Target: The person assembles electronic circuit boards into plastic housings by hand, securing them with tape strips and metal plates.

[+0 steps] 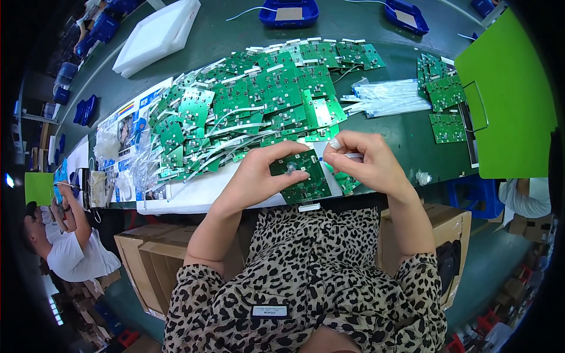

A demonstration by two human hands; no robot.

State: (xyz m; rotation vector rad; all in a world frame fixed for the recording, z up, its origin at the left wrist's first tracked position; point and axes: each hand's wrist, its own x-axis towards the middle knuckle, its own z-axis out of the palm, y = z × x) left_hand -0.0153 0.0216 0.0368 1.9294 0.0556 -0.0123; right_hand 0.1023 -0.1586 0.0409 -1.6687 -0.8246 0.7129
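Note:
My left hand [254, 175] holds a green circuit board [312, 179] by its left side, thumb across its face. A white connector [309, 207] sits on the board's lower edge. Just to the right, my right hand [374, 162] is closed in a pinch on a thin white strip [354, 155]; its kind is partly hidden by the fingers. Something white also covers a fingertip there. Beneath that hand another green board lies partly hidden. Ahead of both hands spreads a large overlapping pile of green circuit boards [282, 91] with white flat cables.
A bundle of white cables in clear plastic [391, 97] lies right of the pile. More boards [446, 126] lie near a bright green panel [506, 88]. White foam [156, 38] and blue trays [288, 13] stand farther back. Cardboard boxes [150, 259] flank me; a co-worker [76, 253] sits left.

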